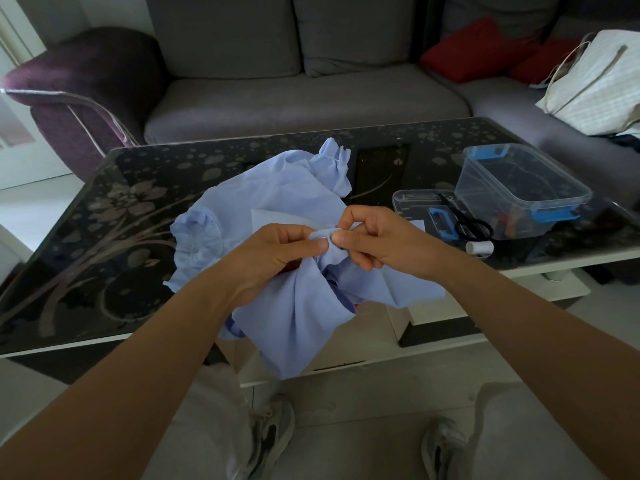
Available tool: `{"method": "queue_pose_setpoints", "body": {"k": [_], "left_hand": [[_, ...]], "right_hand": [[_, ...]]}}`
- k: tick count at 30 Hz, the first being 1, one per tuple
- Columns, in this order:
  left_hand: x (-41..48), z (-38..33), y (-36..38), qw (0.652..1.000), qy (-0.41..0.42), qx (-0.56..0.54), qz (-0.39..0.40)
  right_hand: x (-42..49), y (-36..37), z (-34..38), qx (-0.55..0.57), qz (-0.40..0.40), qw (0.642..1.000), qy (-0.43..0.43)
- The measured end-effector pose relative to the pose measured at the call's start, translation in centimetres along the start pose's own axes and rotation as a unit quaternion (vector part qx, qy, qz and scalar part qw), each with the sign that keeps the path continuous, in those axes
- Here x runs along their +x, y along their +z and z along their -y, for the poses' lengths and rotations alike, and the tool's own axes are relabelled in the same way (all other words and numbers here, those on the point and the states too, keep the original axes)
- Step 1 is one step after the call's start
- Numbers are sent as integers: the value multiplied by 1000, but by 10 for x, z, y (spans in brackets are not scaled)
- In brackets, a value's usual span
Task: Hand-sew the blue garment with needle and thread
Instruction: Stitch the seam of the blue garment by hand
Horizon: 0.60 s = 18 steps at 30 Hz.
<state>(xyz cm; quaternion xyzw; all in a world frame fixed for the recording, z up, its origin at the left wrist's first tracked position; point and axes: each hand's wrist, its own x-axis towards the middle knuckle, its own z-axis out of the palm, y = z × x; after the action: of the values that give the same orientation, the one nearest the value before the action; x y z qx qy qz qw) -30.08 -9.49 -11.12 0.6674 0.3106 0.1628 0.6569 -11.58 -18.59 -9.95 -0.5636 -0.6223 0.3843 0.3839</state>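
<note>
Centre of frame: blue garment (277,209) bunched, partly on glass table (104,209), partly hanging over near edge. Left hand (277,251) pinched small fold between thumb and forefinger, probably to keep seam raised and taut for stitching. Right hand (377,237) thumb and forefinger nipped same fold, other fingers curled; needle too small to discern. Right of frame: clear box (519,188) uncovered, contents dim, indistinct; scissors (464,220) lay on lid (412,202) beside it; white spool (479,247) just in front.

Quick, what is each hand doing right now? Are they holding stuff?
Left hand: closed, pinching a fold of the blue garment.
Right hand: closed, thumb and finger pinching the same fold; any needle is too small to tell.
</note>
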Motion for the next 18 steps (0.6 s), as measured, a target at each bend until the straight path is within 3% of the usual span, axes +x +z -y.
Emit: {"method": "queue_pose_setpoints", "body": {"k": [8, 18], "left_hand": [[1, -2, 3, 997, 20, -61, -52], [1, 0, 9, 997, 7, -80, -22]], "right_hand": [[3, -3, 1, 18, -26, 999, 16], [3, 4, 4, 52, 11, 999, -4]]}}
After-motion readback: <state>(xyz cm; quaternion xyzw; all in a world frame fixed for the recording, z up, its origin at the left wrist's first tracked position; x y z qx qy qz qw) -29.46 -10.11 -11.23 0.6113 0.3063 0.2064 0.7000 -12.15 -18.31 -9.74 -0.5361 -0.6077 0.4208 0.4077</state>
